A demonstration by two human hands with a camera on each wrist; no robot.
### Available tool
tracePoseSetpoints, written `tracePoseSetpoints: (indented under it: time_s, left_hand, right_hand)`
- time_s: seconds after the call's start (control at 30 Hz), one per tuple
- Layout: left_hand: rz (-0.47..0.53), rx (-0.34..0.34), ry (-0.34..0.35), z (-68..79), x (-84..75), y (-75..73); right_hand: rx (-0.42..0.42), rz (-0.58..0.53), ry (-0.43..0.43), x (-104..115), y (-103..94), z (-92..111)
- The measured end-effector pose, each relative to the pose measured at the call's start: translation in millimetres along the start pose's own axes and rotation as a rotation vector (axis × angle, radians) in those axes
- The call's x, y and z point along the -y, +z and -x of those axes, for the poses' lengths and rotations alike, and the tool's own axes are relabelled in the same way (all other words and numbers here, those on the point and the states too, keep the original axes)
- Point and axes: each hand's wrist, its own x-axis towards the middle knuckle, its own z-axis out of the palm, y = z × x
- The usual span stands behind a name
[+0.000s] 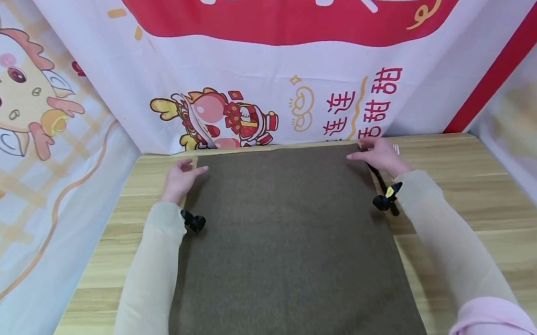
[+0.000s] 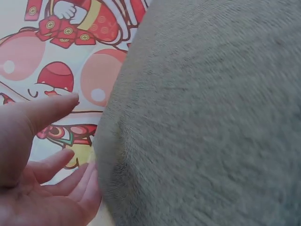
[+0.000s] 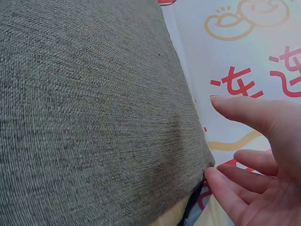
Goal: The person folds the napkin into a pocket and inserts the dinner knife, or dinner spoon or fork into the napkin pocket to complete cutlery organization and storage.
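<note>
My left hand [image 1: 181,180] is relaxed, thumb and fingers apart, clamped on nothing; its lower fingertips lie right at the edge of a dark grey-brown woven cloth [image 1: 284,250], though I cannot tell how firmly they touch. My right hand [image 1: 381,156] is likewise loose, thumb well away from the fingers, one fingertip against the cloth's corner. Taking the cloth's middle as the clock's centre, my left is at eleven o'clock, my right at one.

The cloth lies spread flat between my forearms, running down to six o'clock. By its right edge, at about two, a thin black strap [image 1: 379,178] passes beneath my right wrist. Cream sleeves [image 1: 146,272] cover my arms, with a small black camera [image 1: 193,220] at my left wrist. Under everything is a wood-grain tabletop [image 1: 490,213]; at twelve hangs a red-and-white printed backdrop [image 1: 279,61] bearing a cartoon figure [image 1: 212,116].
</note>
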Motion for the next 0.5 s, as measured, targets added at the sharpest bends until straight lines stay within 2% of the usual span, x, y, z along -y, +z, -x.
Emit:
tracePoseSetpoints:
  time_s: [0.23,0.37,0.5]
  left_hand:
    - [0.099,0.000,-0.064,-4.1,-1.1,3.3]
    - [0.094,0.012,-0.054,-4.7,-1.8,4.8]
    - [0.075,0.070,-0.038,-2.6,-4.6,6.3]
  right_hand:
    - [0.017,-0.017,0.031,0.5,2.0,-3.9]
    - [0.015,-0.025,0.046,-0.2,3.3,-6.4]
    - [0.007,-0.044,0.067,-0.9,4.8,-9.1]
